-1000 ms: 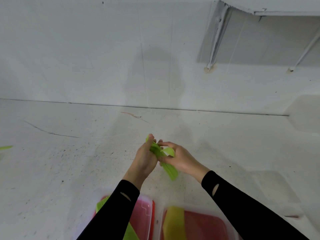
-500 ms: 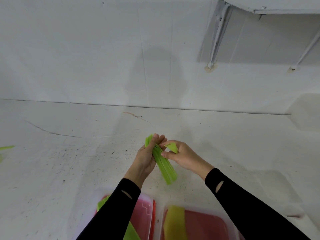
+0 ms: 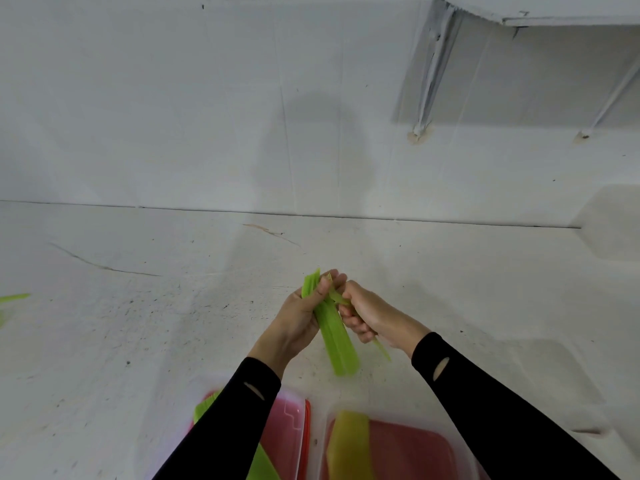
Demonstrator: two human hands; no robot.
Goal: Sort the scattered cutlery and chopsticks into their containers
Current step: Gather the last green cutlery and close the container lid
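My left hand (image 3: 297,320) grips a bundle of green plastic cutlery (image 3: 337,341) above the white table, the handles pointing down toward me. My right hand (image 3: 372,318) is right beside it, fingers curled round a single thin green fork (image 3: 381,351) whose head touches the bundle near my left fingertips. Below the hands sit two clear containers with red bottoms: the left container (image 3: 294,420) holds green pieces, partly hidden by my left sleeve, and the right container (image 3: 415,445) holds yellow-green pieces (image 3: 349,441).
A stray green piece (image 3: 14,297) lies at the far left edge of the white table (image 3: 138,323). A white wall rises behind the table, with a shelf bracket (image 3: 429,81) at upper right.
The right hand has closed round a single green fork and drawn it a little away from the bundle. The left hand keeps the bundle in almost the same place.
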